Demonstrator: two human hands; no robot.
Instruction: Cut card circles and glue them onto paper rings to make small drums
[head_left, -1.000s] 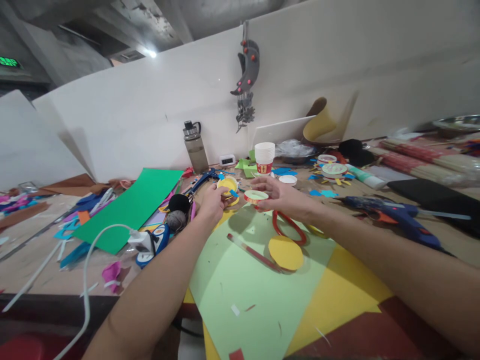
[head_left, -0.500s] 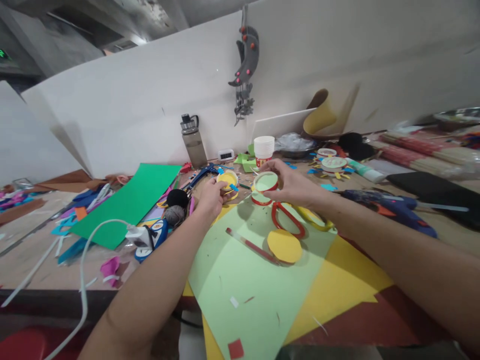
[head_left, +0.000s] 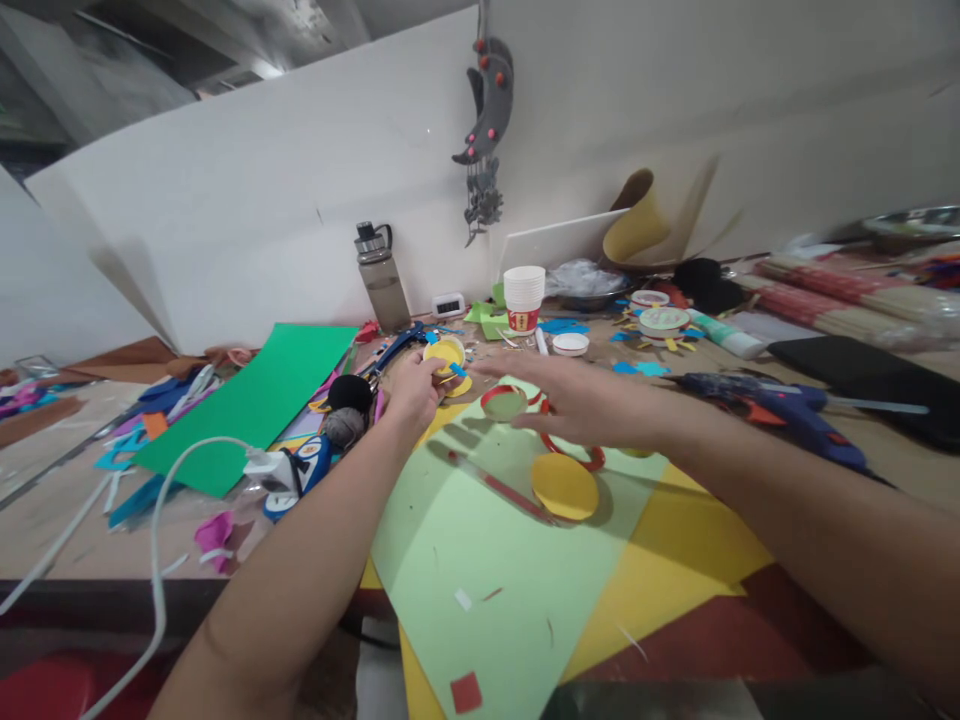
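Note:
My left hand (head_left: 417, 392) pinches a round paper-cup piece (head_left: 445, 352) with a yellow face, a pale rim and small blue paper tabs. A yellow paper bit shows just below it. My right hand (head_left: 574, 395) is open, its fingers stretched leftward above the light green sheet (head_left: 480, 560). Under its fingertips lies a red-edged ring (head_left: 504, 402), apparently cut from a paper cup. Red-handled scissors (head_left: 592, 458) are partly hidden beneath this hand. A yellow paper disc (head_left: 564, 487) and a red-and-clear pen-like stick (head_left: 502, 488) rest on the sheet.
Behind my hands stand a stack of paper cups (head_left: 523, 300), a white lid-like disc (head_left: 570, 344) and a water bottle (head_left: 382, 280). A blue glue gun (head_left: 802, 415) lies to the right. Green foam sheet (head_left: 255, 405), yarn balls (head_left: 346, 425) and a white cable (head_left: 157, 560) occupy the left.
My right hand has let go of the red-rimmed round piece and opened, its fingers now stretching left. My left hand still holds the yellow piece. The view has shifted slightly.

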